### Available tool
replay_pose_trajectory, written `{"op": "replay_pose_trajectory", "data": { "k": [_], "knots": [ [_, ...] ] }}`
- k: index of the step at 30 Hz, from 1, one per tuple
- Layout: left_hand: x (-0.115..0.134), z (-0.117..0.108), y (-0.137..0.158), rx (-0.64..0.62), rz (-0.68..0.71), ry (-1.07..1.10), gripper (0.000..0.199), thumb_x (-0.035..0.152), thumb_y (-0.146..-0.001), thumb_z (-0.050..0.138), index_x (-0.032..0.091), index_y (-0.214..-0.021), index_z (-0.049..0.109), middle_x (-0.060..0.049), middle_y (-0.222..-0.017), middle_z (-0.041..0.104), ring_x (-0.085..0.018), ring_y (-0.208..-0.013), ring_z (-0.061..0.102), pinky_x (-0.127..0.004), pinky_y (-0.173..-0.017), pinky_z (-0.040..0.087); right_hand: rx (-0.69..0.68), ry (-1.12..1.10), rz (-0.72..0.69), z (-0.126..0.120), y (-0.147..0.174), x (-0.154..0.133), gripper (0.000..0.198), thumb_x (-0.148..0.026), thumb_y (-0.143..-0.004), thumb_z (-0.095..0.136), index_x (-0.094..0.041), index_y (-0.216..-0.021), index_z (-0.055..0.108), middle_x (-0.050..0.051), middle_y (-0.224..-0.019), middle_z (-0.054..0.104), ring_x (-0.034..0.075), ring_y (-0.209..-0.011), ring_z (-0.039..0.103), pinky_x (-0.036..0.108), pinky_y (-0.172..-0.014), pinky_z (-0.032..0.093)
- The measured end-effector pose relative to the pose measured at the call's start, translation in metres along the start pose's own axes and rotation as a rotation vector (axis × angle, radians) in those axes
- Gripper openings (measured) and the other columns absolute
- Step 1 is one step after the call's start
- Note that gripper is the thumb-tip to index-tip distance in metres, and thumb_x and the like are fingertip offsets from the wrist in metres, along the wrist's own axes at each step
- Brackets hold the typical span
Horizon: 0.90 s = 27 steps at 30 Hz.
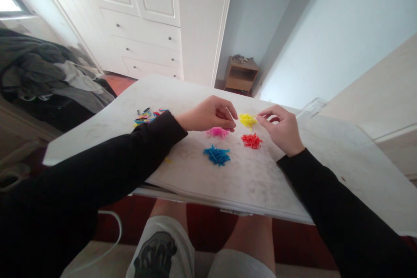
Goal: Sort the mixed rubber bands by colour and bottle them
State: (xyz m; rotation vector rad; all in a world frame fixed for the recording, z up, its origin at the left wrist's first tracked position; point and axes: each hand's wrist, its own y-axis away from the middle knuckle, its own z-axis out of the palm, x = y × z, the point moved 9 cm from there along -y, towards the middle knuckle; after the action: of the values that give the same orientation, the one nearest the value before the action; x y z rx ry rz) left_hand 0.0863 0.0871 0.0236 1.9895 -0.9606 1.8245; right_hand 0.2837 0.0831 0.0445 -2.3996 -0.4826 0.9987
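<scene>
My left hand (211, 114) hovers over the pink pile (217, 132) of small, thin pieces that look like rubber bands, partly covering it. Its thumb and fingers are curled together, and whatever lies between them is too small to make out. My right hand (280, 127) is pinched at the right edge of the yellow pile (247, 120), where a thin yellow piece seems to meet the fingertips. Just below sits a red pile (251, 141), and nearer to me a blue pile (217, 155). A mixed-colour pile (148, 116) lies behind my left sleeve, which hides part of it.
The piles lie on a white table (195, 182) with its front edge above my knees. A clear container (312, 107) stands at the right back. A stray yellow piece (168, 160) lies beside my left sleeve. Beyond are a white wardrobe (146, 39) and heaped clothes (42, 69).
</scene>
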Motion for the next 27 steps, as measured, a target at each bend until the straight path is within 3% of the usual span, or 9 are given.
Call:
{"op": "replay_pose_trajectory", "data": {
  "k": [7, 12, 16, 21, 27],
  "knots": [
    [0.005, -0.001, -0.001, -0.022, 0.097, -0.042, 0.020, 0.021, -0.077, 0.086, 0.010, -0.089, 0.074, -0.010, -0.092, 0.081, -0.018, -0.090, 0.079, -0.032, -0.086, 0.065, -0.033, 0.029, 0.069, 0.008, -0.004, 0.024, 0.018, -0.037, -0.080, 0.074, -0.019, -0.082, 0.075, 0.006, -0.091, 0.075, 0.020, -0.078, 0.065, 0.035, -0.070, 0.050],
    [0.010, -0.004, -0.001, 0.019, 0.158, -0.096, 0.015, 0.015, -0.079, 0.081, 0.010, -0.091, 0.075, -0.010, -0.097, 0.079, -0.018, -0.095, 0.077, -0.032, -0.090, 0.063, -0.087, 0.051, 0.082, 0.015, -0.003, 0.033, 0.021, -0.040, -0.079, 0.075, -0.019, -0.082, 0.076, 0.007, -0.091, 0.075, 0.020, -0.079, 0.063, 0.037, -0.072, 0.051],
    [0.013, -0.009, -0.003, 0.079, 0.196, -0.124, 0.010, 0.013, -0.076, 0.081, 0.011, -0.082, 0.073, -0.006, -0.084, 0.077, -0.013, -0.083, 0.074, -0.028, -0.084, 0.062, -0.118, 0.080, 0.096, 0.020, -0.003, 0.038, 0.020, -0.038, -0.078, 0.075, -0.019, -0.082, 0.076, 0.007, -0.091, 0.075, 0.021, -0.080, 0.063, 0.038, -0.076, 0.051],
    [0.016, -0.021, -0.002, 0.213, 0.197, -0.154, 0.017, 0.017, -0.072, 0.085, 0.012, -0.078, 0.070, -0.005, -0.079, 0.075, -0.013, -0.076, 0.072, -0.025, -0.073, 0.060, -0.138, 0.090, 0.115, 0.022, -0.002, 0.039, 0.018, -0.035, -0.077, 0.073, -0.019, -0.081, 0.077, 0.007, -0.090, 0.075, 0.021, -0.081, 0.064, 0.038, -0.075, 0.049],
    [0.017, -0.023, -0.001, 0.231, 0.172, -0.187, 0.016, 0.016, -0.073, 0.084, 0.012, -0.080, 0.069, -0.006, -0.079, 0.076, -0.014, -0.076, 0.073, -0.024, -0.070, 0.059, -0.144, 0.092, 0.118, 0.022, -0.002, 0.039, 0.019, -0.038, -0.077, 0.073, -0.019, -0.080, 0.076, 0.007, -0.090, 0.075, 0.022, -0.082, 0.064, 0.038, -0.074, 0.050]
  ]
}}
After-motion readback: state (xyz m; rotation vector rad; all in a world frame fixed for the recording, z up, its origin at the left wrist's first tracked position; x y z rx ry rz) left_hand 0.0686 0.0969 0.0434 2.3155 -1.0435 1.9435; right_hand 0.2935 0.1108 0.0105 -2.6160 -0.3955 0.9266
